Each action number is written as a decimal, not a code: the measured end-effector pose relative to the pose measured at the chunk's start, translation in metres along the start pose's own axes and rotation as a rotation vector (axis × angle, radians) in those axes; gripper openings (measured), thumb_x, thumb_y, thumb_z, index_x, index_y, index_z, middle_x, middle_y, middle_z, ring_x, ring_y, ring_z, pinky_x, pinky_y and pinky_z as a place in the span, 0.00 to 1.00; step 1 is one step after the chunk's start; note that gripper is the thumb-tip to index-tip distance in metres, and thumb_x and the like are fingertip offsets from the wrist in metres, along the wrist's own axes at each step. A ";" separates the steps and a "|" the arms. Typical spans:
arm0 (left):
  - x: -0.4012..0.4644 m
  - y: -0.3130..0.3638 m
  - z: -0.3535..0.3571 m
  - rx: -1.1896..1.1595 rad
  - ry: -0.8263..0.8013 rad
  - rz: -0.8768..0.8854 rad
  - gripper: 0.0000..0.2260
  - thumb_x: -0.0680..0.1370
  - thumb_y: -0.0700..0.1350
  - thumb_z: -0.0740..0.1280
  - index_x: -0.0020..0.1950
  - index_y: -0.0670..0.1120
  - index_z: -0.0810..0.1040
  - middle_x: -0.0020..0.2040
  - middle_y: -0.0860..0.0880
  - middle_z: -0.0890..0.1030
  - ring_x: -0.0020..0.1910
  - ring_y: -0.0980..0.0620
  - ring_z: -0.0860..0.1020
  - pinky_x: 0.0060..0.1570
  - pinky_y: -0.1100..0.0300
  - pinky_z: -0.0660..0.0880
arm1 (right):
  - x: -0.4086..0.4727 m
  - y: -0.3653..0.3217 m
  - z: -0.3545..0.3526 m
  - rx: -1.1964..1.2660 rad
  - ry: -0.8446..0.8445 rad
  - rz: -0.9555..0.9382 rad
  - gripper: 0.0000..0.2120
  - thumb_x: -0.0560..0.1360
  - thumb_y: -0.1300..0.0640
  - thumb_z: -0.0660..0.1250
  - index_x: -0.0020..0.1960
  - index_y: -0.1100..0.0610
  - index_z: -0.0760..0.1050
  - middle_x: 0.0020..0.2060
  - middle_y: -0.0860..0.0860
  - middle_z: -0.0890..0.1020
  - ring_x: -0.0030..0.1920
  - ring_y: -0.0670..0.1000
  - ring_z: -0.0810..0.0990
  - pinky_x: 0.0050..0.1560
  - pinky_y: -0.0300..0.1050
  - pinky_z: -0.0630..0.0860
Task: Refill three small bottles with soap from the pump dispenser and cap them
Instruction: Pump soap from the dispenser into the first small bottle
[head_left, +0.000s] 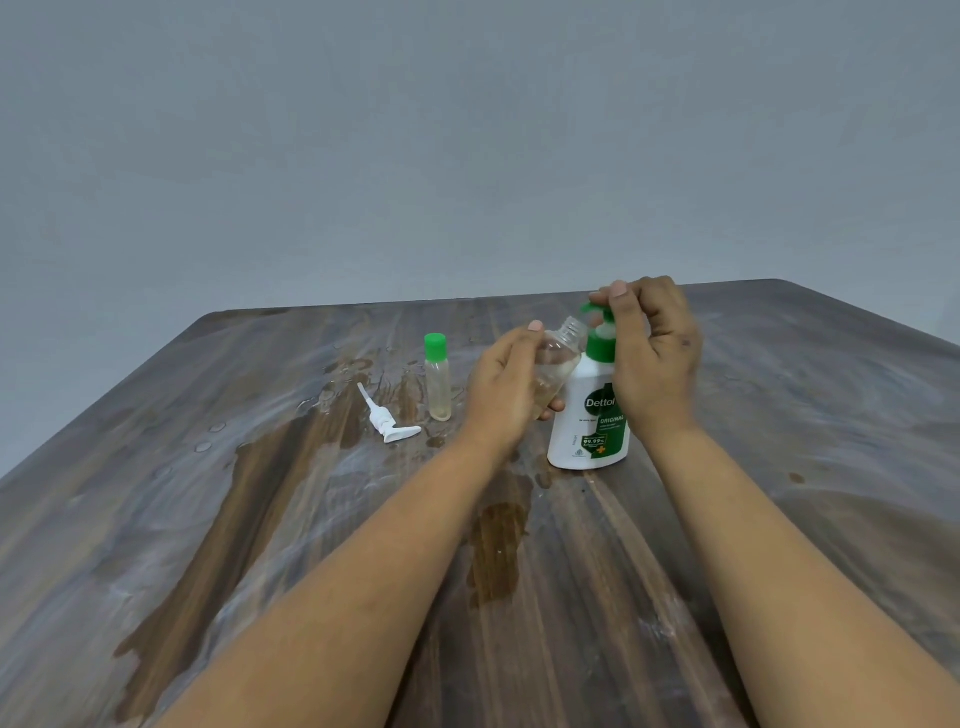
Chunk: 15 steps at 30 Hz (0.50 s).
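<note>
Nearest, a wet table (322, 545) fills the lower frame. At centre, the left hand (501, 387) curls round an open small bottle (558, 364), tilting its mouth under the spout, likely to catch soap. Just right, the right hand (652, 353) presses fingertips on the pump dispenser (589, 415) head. Further left stand a capped bottle (437, 376) and a loose white pump (387, 418).

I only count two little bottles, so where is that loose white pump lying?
The loose white pump lies flat on the wet wooden table, left of centre in the head view, just left of the upright green-capped small bottle.
</note>
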<state>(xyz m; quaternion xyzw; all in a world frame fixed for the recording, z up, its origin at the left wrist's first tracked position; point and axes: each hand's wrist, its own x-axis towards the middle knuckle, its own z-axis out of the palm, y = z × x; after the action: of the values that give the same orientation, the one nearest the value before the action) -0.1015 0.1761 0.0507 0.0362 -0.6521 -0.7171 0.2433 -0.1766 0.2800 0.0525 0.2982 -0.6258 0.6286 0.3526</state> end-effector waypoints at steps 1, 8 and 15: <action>0.000 0.000 0.000 0.007 -0.001 0.001 0.12 0.84 0.49 0.56 0.46 0.49 0.77 0.42 0.53 0.84 0.22 0.54 0.76 0.22 0.68 0.68 | 0.000 0.000 0.000 0.003 -0.004 0.004 0.11 0.81 0.55 0.61 0.43 0.52 0.79 0.39 0.48 0.77 0.45 0.47 0.78 0.47 0.41 0.73; 0.000 -0.001 0.000 -0.007 -0.009 -0.001 0.12 0.84 0.49 0.57 0.46 0.47 0.77 0.38 0.54 0.83 0.22 0.53 0.75 0.24 0.65 0.69 | 0.002 0.001 0.000 -0.041 -0.042 -0.018 0.11 0.79 0.57 0.62 0.40 0.53 0.78 0.37 0.43 0.75 0.42 0.40 0.75 0.44 0.34 0.69; 0.001 -0.002 0.000 -0.033 -0.002 -0.007 0.12 0.83 0.49 0.58 0.45 0.47 0.77 0.38 0.53 0.84 0.22 0.53 0.75 0.22 0.67 0.69 | 0.000 0.001 0.001 -0.006 -0.002 0.008 0.12 0.81 0.53 0.61 0.42 0.51 0.79 0.39 0.51 0.77 0.44 0.42 0.76 0.46 0.38 0.71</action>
<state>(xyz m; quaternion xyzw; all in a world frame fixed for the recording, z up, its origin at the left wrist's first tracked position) -0.1025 0.1757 0.0492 0.0338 -0.6402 -0.7288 0.2405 -0.1774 0.2793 0.0514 0.2953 -0.6293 0.6278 0.3501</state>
